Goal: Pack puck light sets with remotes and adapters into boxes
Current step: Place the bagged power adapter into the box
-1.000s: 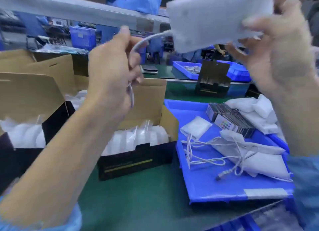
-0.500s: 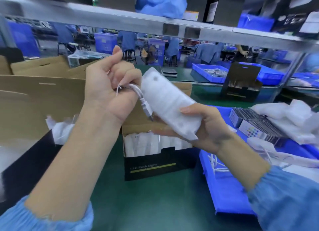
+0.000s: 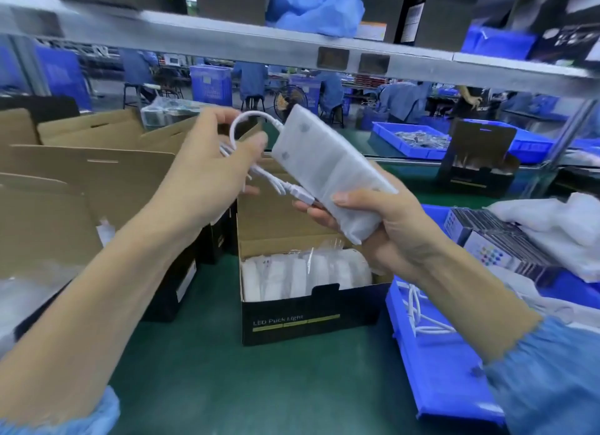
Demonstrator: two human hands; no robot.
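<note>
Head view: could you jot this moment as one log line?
right hand: holds wrapped adapter | left hand: gathers its white cable | open LED Puck Light box: below, puck lights inside

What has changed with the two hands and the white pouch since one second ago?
The right hand brought the foam-wrapped pouch down from head height to above the open box. The left hand gathered the white cable beside it. Both hands kept their hold; the box stayed put.
</note>
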